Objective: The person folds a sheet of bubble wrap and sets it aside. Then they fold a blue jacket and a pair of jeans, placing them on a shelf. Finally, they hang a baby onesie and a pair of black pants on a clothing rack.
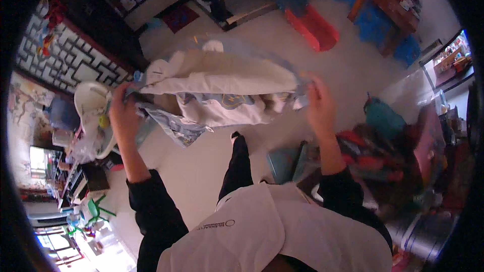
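Note:
A white and grey-blue cloth (227,73) hangs stretched in front of me, its folds sagging in the middle. My left hand (125,112) grips its left end, and my right hand (321,107) pinches the right end. Yellow-outlined print shows on a grey patch in the inner fold. From the left side a grey patterned corner (179,128) dangles lower. The cloth is held in the air above the pale floor (181,170); what kind of item it is I cannot tell.
A red slide end (314,32) lies ahead, near steps (249,2). Blue stools (372,22) stand by a wooden table (397,2). On the left are a white baby bath or seat (90,98) and a green stool (96,209). A grey-green bin (283,162) and a blurred pile (378,155) are at right.

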The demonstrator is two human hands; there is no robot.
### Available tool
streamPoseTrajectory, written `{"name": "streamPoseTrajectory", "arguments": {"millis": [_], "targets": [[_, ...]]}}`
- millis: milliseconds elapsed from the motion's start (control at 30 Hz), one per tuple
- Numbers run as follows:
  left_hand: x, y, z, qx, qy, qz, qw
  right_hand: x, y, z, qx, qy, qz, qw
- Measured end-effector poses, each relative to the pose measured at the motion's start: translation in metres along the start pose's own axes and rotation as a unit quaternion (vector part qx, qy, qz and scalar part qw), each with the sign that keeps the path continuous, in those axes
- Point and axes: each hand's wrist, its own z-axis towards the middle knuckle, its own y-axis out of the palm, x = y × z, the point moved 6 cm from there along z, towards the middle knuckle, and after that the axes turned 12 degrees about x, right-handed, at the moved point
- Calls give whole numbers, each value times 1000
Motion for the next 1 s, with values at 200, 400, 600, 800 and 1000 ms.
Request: {"name": "streamPoseTrajectory", "arguments": {"millis": [200, 400, 600, 800, 1000], "targets": [[-145, 239, -31, -84, 93, 366, 922, 223, 115, 52, -47, -26, -219, 974], [-237, 396, -113, -548, -27, 5, 836, 398, 76, -54, -463, -47, -348, 814], [-139, 498, 34, -487, -75, 19, 870, 374, 132, 83, -311, 199, -276, 887], [-75, 642, 159, -326, -196, 46, 924, 454, 189, 297, -182, 208, -239, 931], [-18, 733, 288, -191, -252, -51, 947, 474, 262, 519, -100, 174, -127, 971]]}}
